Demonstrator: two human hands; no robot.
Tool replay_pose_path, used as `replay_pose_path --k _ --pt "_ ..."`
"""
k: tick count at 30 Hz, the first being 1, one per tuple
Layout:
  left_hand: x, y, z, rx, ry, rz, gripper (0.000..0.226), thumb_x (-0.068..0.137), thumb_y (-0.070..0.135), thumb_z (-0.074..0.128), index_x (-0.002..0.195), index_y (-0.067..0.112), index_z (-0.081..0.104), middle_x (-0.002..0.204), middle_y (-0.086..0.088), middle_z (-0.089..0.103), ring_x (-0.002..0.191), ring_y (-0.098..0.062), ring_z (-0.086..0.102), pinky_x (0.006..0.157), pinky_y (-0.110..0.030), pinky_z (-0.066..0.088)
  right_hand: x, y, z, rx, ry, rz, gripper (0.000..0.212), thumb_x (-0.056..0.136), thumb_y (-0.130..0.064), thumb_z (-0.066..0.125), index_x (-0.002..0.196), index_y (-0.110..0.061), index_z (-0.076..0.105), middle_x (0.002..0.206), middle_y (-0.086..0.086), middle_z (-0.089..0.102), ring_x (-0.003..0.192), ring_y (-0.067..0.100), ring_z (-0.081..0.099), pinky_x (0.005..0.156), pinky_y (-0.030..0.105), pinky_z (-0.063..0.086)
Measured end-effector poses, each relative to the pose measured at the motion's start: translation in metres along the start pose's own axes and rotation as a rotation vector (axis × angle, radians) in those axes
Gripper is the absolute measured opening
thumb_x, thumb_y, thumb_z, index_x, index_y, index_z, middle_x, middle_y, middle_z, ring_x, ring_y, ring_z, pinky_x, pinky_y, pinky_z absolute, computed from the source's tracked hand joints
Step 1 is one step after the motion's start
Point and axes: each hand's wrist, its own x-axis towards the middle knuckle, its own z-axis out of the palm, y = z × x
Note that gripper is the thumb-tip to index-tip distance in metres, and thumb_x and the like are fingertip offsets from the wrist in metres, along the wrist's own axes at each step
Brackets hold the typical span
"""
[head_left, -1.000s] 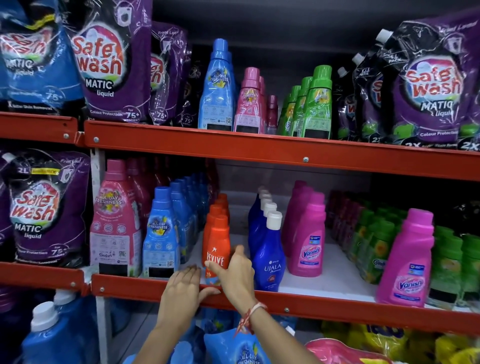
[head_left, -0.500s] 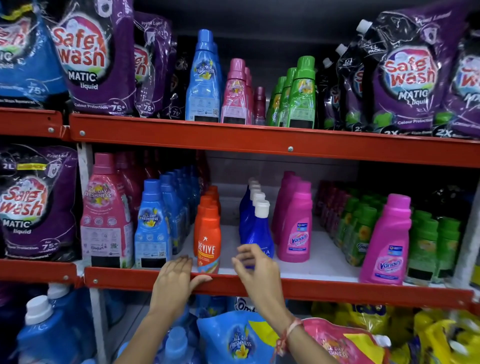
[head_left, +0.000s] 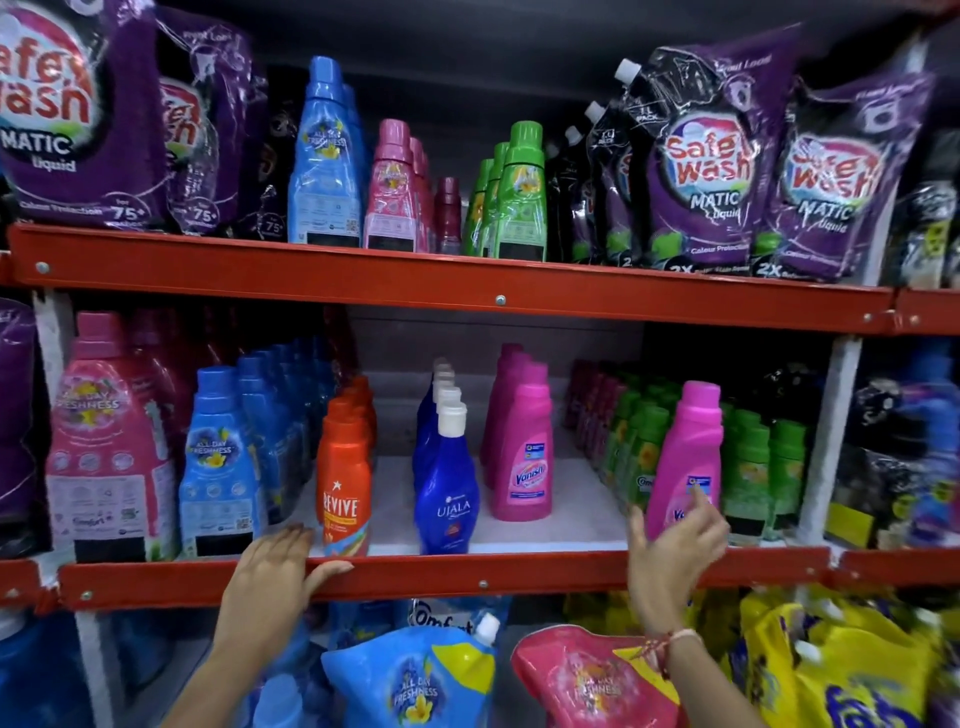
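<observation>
My left hand (head_left: 275, 569) rests flat on the red front rail of the middle shelf (head_left: 467, 577), just below an orange Revive bottle (head_left: 344, 483). My right hand (head_left: 675, 551) is raised at the base of a lone pink Vanish bottle (head_left: 688, 447) standing at the shelf's front right. Its thumb is left of the bottle and its index finger touches the label; the fingers are spread and not closed round the bottle. A red thread band is on that wrist.
On the middle shelf stand rows of blue Ujala bottles (head_left: 447, 493), pink Vanish bottles (head_left: 522, 462), blue (head_left: 221, 467) and green (head_left: 753, 478) softener bottles. Purple Safe Wash pouches (head_left: 711, 171) fill the top shelf (head_left: 467, 291). Blue (head_left: 415, 680) and pink (head_left: 587, 680) pouches lie below.
My right hand has left the shelf rail near the Ujala bottle and moved right and up to the lone pink Vanish bottle. My left hand stayed on the rail. The view shifted right.
</observation>
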Motion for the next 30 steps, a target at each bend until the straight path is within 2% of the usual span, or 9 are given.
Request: replay_pose_path --k 3,7,13,18,22,26,30 --pt "0.0 -0.001 0.001 0.007 0.001 0.004 0.095 0.082 0.074 0.012 0.089 -0.001 0.07 0.089 -0.019 0.073 0.086 -0.033 0.068 0.08 -0.044 0.055 0.016 0.005 -0.001 -0.054 0.038 0.04 0.08 0.078 -0.011 0.076 0.141 0.007 0.03 0.139 0.034 0.034 0.127 0.045 0.031 0.106 0.048 0.027" --pt "0.0 0.0 0.001 0.015 0.008 0.002 0.095 0.082 0.073 0.012 0.088 -0.002 0.07 0.087 -0.019 0.073 0.085 -0.033 0.068 0.079 -0.044 0.055 0.032 0.011 0.003 -0.059 0.004 0.098 0.09 0.076 -0.023 0.079 0.144 0.005 0.026 0.141 0.034 0.033 0.127 0.047 0.032 0.107 0.052 0.028" --pt "0.0 -0.002 0.004 0.012 -0.01 -0.016 0.095 0.081 0.074 0.012 0.091 -0.001 0.069 0.091 -0.018 0.072 0.087 -0.033 0.068 0.081 -0.043 0.053 0.043 0.014 0.003 -0.057 0.028 0.101 0.082 0.074 -0.029 0.081 0.135 0.007 0.039 0.132 0.032 0.048 0.123 0.046 0.042 0.102 0.053 0.037" --pt "0.001 -0.001 0.003 0.013 0.007 -0.013 0.094 0.082 0.074 0.013 0.09 -0.002 0.069 0.089 -0.018 0.072 0.085 -0.034 0.068 0.082 -0.042 0.053 0.031 0.006 0.009 -0.065 -0.052 0.023 0.083 0.069 -0.037 0.083 0.131 0.005 0.047 0.124 0.029 0.056 0.117 0.044 0.051 0.097 0.052 0.044" --pt "0.002 -0.001 0.003 0.002 0.016 -0.02 0.093 0.084 0.072 0.015 0.088 -0.003 0.069 0.087 -0.02 0.071 0.084 -0.035 0.068 0.087 -0.036 0.036 0.011 -0.012 0.024 -0.013 -0.145 -0.038 0.084 0.067 -0.042 0.084 0.13 0.001 0.051 0.124 0.023 0.059 0.117 0.039 0.054 0.098 0.046 0.045" --pt "0.001 -0.001 0.003 0.011 0.007 -0.018 0.093 0.083 0.072 0.015 0.088 -0.003 0.069 0.088 -0.019 0.072 0.084 -0.034 0.068 0.088 -0.036 0.035 -0.008 -0.029 0.038 0.03 -0.265 -0.069 0.091 0.064 -0.054 0.081 0.133 -0.003 0.05 0.126 0.016 0.059 0.118 0.033 0.056 0.1 0.044 0.048" --pt "0.001 -0.001 0.002 0.014 0.02 -0.008 0.092 0.084 0.072 0.015 0.088 -0.002 0.069 0.087 -0.018 0.072 0.084 -0.033 0.068 0.089 -0.035 0.035 -0.019 -0.038 0.047 0.068 -0.348 -0.077 0.085 0.063 -0.057 0.081 0.126 -0.007 0.055 0.119 0.011 0.061 0.108 0.028 0.062 0.093 0.043 0.053"
